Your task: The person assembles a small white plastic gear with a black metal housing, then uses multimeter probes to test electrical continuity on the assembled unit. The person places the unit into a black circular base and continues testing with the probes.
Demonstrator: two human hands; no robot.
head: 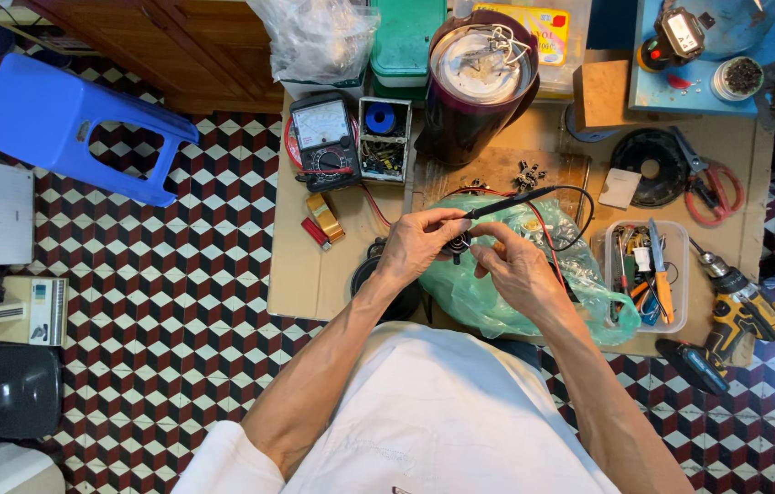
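Head view: both hands meet over a small dark part [457, 245].
Left hand [415, 245] grips a black probe [508, 201] pointing to 2 o'clock; right hand [517, 271] pinches the part.

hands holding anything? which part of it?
Left hand pinches the thin black meter probe near its lower end. Both hands pinch a small dark part between the fingertips; right hand grips its right side. What the part is cannot be told.

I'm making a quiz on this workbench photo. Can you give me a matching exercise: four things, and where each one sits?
Things:
1. analog multimeter
2. cordless drill
3. blue plastic stool
4. black probe

Places:
A. on the tiled floor, left of the bench
B. bench's right edge
C. held in the left hand
D. bench's back left, beside a small parts box

Pairs: 1-D, 2-B, 3-A, 4-C
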